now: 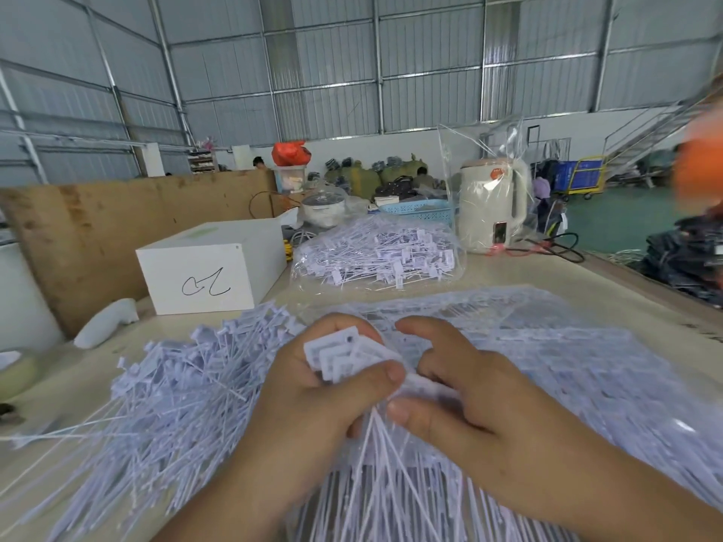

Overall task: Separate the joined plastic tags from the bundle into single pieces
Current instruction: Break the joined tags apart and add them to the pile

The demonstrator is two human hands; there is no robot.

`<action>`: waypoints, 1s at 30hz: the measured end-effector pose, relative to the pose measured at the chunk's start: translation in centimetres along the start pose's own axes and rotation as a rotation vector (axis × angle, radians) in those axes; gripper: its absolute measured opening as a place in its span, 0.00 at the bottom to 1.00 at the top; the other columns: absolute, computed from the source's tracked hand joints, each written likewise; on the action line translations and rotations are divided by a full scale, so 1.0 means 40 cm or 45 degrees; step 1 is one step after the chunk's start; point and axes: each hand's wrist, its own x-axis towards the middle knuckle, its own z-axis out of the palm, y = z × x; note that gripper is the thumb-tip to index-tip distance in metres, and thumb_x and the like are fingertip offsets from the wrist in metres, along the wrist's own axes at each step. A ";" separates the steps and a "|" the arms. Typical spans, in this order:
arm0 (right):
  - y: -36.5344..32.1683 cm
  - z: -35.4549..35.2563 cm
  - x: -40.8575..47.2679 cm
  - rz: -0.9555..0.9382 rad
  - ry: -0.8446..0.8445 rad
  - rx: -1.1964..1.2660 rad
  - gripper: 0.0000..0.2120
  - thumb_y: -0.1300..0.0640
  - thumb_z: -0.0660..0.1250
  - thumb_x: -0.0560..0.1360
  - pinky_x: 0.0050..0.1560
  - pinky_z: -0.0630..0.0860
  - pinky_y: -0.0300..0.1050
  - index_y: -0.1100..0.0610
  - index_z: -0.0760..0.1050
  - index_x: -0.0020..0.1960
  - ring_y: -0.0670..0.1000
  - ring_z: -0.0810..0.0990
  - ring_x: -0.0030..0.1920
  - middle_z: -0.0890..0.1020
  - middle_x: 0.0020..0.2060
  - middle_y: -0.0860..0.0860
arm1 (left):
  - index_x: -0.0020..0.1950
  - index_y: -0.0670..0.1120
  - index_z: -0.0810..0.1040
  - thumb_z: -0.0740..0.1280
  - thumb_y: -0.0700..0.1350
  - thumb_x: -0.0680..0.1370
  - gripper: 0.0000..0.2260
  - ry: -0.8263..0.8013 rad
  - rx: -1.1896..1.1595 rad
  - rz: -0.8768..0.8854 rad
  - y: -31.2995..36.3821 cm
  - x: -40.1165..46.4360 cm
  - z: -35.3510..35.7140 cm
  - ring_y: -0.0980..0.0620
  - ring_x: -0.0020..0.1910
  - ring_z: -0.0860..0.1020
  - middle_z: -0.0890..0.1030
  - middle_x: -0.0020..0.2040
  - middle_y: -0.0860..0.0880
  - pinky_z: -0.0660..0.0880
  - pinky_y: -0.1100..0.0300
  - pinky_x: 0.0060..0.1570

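My left hand (309, 400) grips a small stack of white plastic tags (344, 356) by their flat heads, thumb pressed across the front. My right hand (465, 400) pinches the same stack from the right, with thumb and curled fingers on the tags. The tags' thin tails (387, 459) fan downward between my wrists. A loose heap of single tags (172, 389) lies to the left. Flat sheets of joined tags (555, 346) cover the table under and to the right of my hands.
A clear bag of tags (375, 254) lies behind the sheets. A white box (211, 267) with a scribble stands at left, by a cardboard wall (90, 236). A cream kettle (493, 205) and a blue basket (420, 211) stand at the back.
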 end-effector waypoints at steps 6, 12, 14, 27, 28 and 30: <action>-0.008 -0.025 0.000 0.099 0.022 0.062 0.11 0.42 0.64 0.77 0.32 0.70 0.49 0.48 0.75 0.43 0.50 0.74 0.31 0.76 0.33 0.49 | 0.36 0.50 0.79 0.76 0.49 0.60 0.09 0.078 -0.023 0.031 -0.001 0.005 -0.009 0.54 0.20 0.66 0.72 0.26 0.49 0.63 0.67 0.21; 0.009 -0.038 -0.004 0.096 0.016 0.011 0.18 0.44 0.65 0.78 0.27 0.61 0.41 0.55 0.70 0.37 0.44 0.64 0.24 0.68 0.25 0.47 | 0.36 0.50 0.79 0.76 0.50 0.60 0.10 0.063 -0.060 0.019 0.006 0.011 -0.023 0.55 0.19 0.66 0.74 0.26 0.51 0.64 0.69 0.20; 0.007 -0.038 -0.004 0.080 0.006 0.080 0.16 0.45 0.65 0.78 0.26 0.59 0.38 0.54 0.69 0.38 0.44 0.63 0.24 0.67 0.25 0.46 | 0.35 0.50 0.80 0.79 0.51 0.58 0.12 0.022 -0.077 -0.014 0.008 0.012 -0.026 0.56 0.19 0.67 0.74 0.26 0.52 0.65 0.69 0.20; 0.000 -0.027 -0.006 0.051 0.099 0.128 0.17 0.45 0.65 0.78 0.27 0.58 0.41 0.54 0.68 0.37 0.44 0.61 0.24 0.65 0.25 0.47 | 0.36 0.49 0.79 0.76 0.52 0.62 0.10 0.039 0.021 -0.004 0.007 0.006 -0.025 0.54 0.21 0.68 0.73 0.27 0.51 0.66 0.66 0.21; -0.002 -0.024 -0.006 0.039 0.135 0.134 0.17 0.45 0.64 0.78 0.27 0.58 0.41 0.54 0.67 0.36 0.44 0.62 0.24 0.65 0.25 0.47 | 0.36 0.49 0.79 0.76 0.52 0.63 0.10 0.030 0.013 0.008 0.008 0.005 -0.025 0.54 0.21 0.68 0.72 0.27 0.50 0.66 0.66 0.21; -0.009 -0.014 -0.006 0.011 0.239 0.148 0.18 0.44 0.62 0.77 0.27 0.57 0.39 0.55 0.66 0.35 0.44 0.62 0.24 0.64 0.25 0.47 | 0.36 0.50 0.79 0.75 0.52 0.64 0.08 0.015 -0.020 0.035 0.010 0.004 -0.022 0.54 0.21 0.67 0.73 0.27 0.51 0.66 0.66 0.21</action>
